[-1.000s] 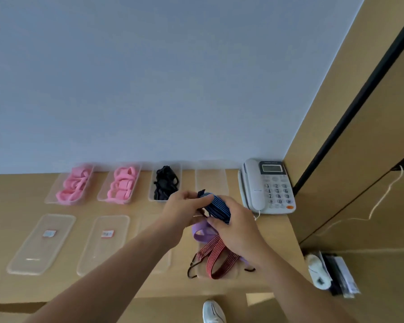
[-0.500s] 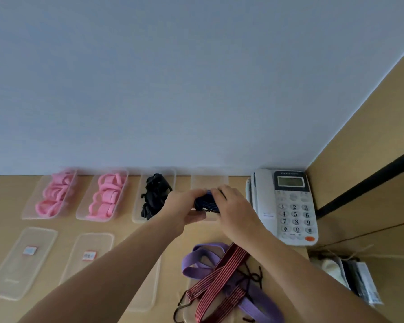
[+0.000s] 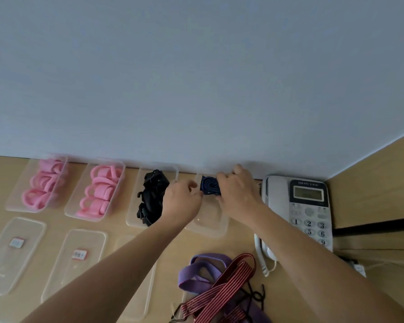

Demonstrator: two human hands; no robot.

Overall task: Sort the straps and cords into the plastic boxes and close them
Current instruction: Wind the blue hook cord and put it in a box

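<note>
My right hand (image 3: 237, 192) grips a rolled dark blue strap (image 3: 210, 185) over the far end of the rightmost clear plastic box (image 3: 211, 223) by the wall. My left hand (image 3: 182, 201) is just left of the roll, fingertips touching its edge. Three more boxes line the wall: two with pink straps (image 3: 39, 183) (image 3: 99, 192) and one with black straps (image 3: 153, 197). A purple strap (image 3: 202, 271) and a red striped hook cord (image 3: 224, 292) lie tangled on the desk near me.
Clear lids (image 3: 12, 252) (image 3: 76, 259) lie in a row in front of the boxes; a third lid (image 3: 140, 297) is partly under my left arm. A white desk phone (image 3: 306, 210) stands right of the boxes. A wall rises behind, a wooden panel at the right.
Both hands carried the blue roll away from me, from above the loose straps to the far end of the rightmost box. The left hand has loosened to a fingertip touch.
</note>
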